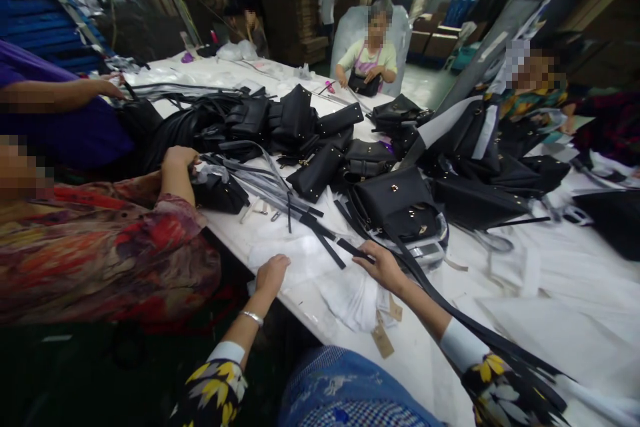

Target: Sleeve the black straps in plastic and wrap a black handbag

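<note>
head: hands (pixel 273 275) apart, near table edge (pixel 303 315)

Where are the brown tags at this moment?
In the head view, lower right of centre: the brown tags lie on the white table beside the white sheets, just below the right hand.

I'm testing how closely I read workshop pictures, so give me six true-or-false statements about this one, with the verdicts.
1) The right hand holds a black strap. True.
2) A bracelet is on the right wrist. False: it is on the left wrist.
3) The left hand holds scissors. False: no scissors are in it; it is beside the white sheets.
4) Brown tags are at the near side of the table. True.
5) The bags heaped mid-table are white. False: they are black.
6) A co-worker across the table has both hands at a dark bag. True.
</note>
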